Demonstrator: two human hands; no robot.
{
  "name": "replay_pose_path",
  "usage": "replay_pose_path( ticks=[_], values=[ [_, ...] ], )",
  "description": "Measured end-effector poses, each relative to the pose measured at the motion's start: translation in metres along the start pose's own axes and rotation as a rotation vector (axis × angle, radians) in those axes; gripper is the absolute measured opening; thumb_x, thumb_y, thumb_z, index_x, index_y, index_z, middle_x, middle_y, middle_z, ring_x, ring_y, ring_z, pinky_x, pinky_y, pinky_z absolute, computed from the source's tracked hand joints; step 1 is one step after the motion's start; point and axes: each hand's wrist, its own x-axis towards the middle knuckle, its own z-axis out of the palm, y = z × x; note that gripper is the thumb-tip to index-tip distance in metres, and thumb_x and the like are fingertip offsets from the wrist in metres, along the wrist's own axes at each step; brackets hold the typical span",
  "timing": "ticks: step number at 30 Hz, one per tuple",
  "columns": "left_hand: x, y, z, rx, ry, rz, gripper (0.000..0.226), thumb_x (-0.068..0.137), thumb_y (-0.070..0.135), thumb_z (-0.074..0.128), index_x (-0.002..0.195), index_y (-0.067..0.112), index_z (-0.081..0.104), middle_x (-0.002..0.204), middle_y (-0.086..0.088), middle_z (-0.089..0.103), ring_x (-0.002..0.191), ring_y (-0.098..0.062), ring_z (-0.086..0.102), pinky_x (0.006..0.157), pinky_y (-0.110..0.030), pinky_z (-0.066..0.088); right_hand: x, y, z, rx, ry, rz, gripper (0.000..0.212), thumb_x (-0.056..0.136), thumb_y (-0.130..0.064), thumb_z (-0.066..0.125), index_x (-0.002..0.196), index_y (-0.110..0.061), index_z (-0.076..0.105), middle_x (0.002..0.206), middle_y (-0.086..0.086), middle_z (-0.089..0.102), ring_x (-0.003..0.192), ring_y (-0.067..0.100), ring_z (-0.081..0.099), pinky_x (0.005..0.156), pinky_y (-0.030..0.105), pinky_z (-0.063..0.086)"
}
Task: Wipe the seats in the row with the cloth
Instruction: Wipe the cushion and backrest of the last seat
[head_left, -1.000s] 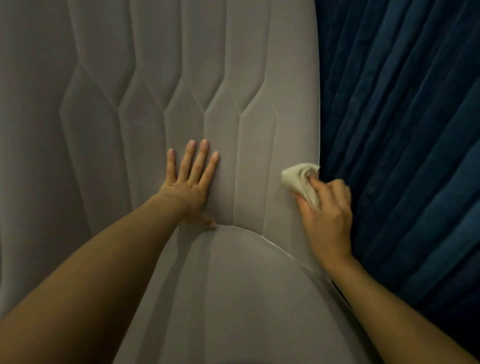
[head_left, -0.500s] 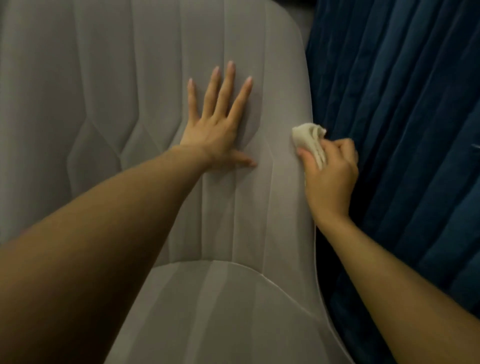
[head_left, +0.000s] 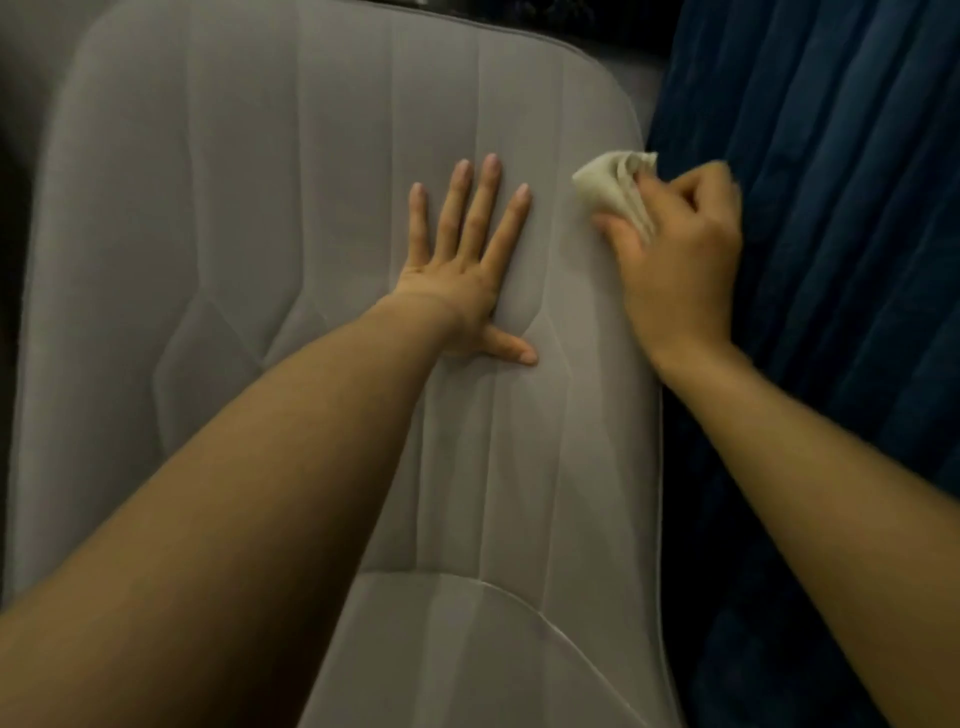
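Observation:
A grey padded seat (head_left: 260, 182) with stitched panels fills most of the view, its backrest above and its cushion (head_left: 467, 649) below. My left hand (head_left: 467, 265) lies flat on the backrest with fingers straight and spread. My right hand (head_left: 680, 260) grips a bunched white cloth (head_left: 608, 182) and holds it against the upper right edge of the backrest. Part of the cloth is hidden under my fingers.
A dark blue pleated curtain (head_left: 831, 260) hangs right beside the seat's right edge. Above the rounded top of the backrest is a dark gap (head_left: 597, 21). At the far left edge the view is dark.
Both hands have moved up the backrest from near the cushion seam toward its top. The cloth went with my right hand along the right edge. The seat's top edge has come into view.

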Motion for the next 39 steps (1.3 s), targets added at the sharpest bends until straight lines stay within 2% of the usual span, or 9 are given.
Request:
replay_pose_path(
  ticks=[3, 7, 11, 16, 20, 24, 28, 34, 39],
  values=[
    [0.001, -0.001, 0.001, -0.007, 0.009, 0.003, 0.142, 0.060, 0.085, 0.057, 0.141, 0.014, -0.035, 0.149, -0.014, -0.040, 0.137, -0.035, -0.035, 0.099, -0.054, -0.029, -0.005, -0.005, 0.015, -0.089, -0.028, 0.008, 0.031, 0.082, -0.020, 0.064, 0.105, 0.000, 0.066, 0.091, 0.020, 0.054, 0.083, 0.034, 0.049, 0.075, 0.038, 0.043],
    [0.000, -0.001, 0.000, -0.009, 0.018, 0.007, 0.143, 0.060, 0.086, 0.056, 0.136, 0.011, -0.039, 0.150, -0.015, -0.039, 0.138, -0.035, -0.035, 0.099, -0.053, -0.029, -0.050, -0.005, 0.013, -0.090, -0.105, -0.159, 0.039, 0.083, -0.024, 0.053, 0.112, 0.001, 0.064, 0.086, 0.019, 0.056, 0.081, 0.031, 0.043, 0.065, 0.044, 0.048],
    [0.001, 0.000, -0.001, -0.004, -0.006, -0.011, 0.142, 0.060, 0.086, 0.055, 0.130, 0.012, -0.044, 0.148, -0.014, -0.041, 0.136, -0.035, -0.036, 0.099, -0.054, -0.029, -0.054, -0.004, 0.005, 0.015, -0.151, -0.183, 0.042, 0.083, -0.027, 0.053, 0.113, 0.001, 0.065, 0.084, 0.017, 0.054, 0.081, 0.023, 0.038, 0.066, 0.043, 0.049],
    [0.000, 0.001, -0.001, 0.000, -0.028, -0.022, 0.139, 0.063, 0.085, 0.054, 0.128, 0.012, -0.044, 0.149, -0.015, -0.041, 0.137, -0.035, -0.036, 0.096, -0.053, -0.031, 0.007, -0.003, 0.005, -0.019, -0.034, -0.038, 0.035, 0.083, -0.022, 0.061, 0.111, 0.000, 0.065, 0.090, 0.021, 0.051, 0.082, 0.031, 0.046, 0.077, 0.021, 0.029],
    [0.000, 0.001, -0.002, 0.000, -0.039, -0.018, 0.138, 0.063, 0.086, 0.054, 0.126, 0.012, -0.045, 0.148, -0.014, -0.041, 0.136, -0.035, -0.037, 0.098, -0.054, -0.030, 0.022, -0.004, 0.015, -0.055, -0.072, 0.008, 0.033, 0.084, -0.021, 0.062, 0.109, 0.000, 0.065, 0.095, 0.021, 0.052, 0.087, 0.035, 0.048, 0.078, 0.038, 0.040],
    [-0.001, 0.001, -0.006, -0.006, -0.072, -0.012, 0.139, 0.062, 0.086, 0.054, 0.124, 0.013, -0.046, 0.147, -0.015, -0.043, 0.135, -0.035, -0.039, 0.097, -0.054, -0.031, -0.027, -0.008, 0.015, -0.039, -0.137, -0.168, 0.039, 0.082, -0.023, 0.058, 0.114, -0.001, 0.064, 0.086, 0.017, 0.054, 0.080, 0.029, 0.045, 0.070, 0.037, 0.043],
    [0.000, 0.002, -0.007, -0.001, -0.090, -0.021, 0.139, 0.062, 0.085, 0.055, 0.123, 0.013, -0.047, 0.145, -0.015, -0.045, 0.134, -0.035, -0.041, 0.093, -0.052, -0.035, -0.023, -0.008, 0.010, 0.042, -0.166, -0.178, 0.042, 0.084, -0.027, 0.055, 0.113, 0.001, 0.064, 0.084, 0.017, 0.052, 0.081, 0.021, 0.040, 0.068, 0.035, 0.045],
    [-0.001, 0.001, -0.006, 0.004, -0.106, -0.025, 0.138, 0.063, 0.084, 0.056, 0.119, 0.015, -0.050, 0.146, -0.013, -0.045, 0.125, -0.028, -0.049, 0.093, -0.052, -0.034, 0.058, -0.005, 0.017, -0.006, -0.038, 0.059, 0.027, 0.087, -0.021, 0.061, 0.105, 0.000, 0.065, 0.093, 0.012, 0.042, 0.087, 0.023, 0.039, 0.076, 0.021, 0.027],
    [-0.001, 0.000, -0.010, -0.015, -0.152, -0.016, 0.139, 0.062, 0.085, 0.056, 0.113, 0.016, -0.054, 0.139, -0.010, -0.053, 0.111, -0.025, -0.056, 0.092, -0.052, -0.035, 0.028, -0.010, 0.028, -0.047, -0.070, -0.053, 0.033, 0.085, -0.023, 0.060, 0.109, -0.001, 0.065, 0.090, 0.020, 0.053, 0.082, 0.035, 0.049, 0.074, 0.036, 0.038]
  ],
)
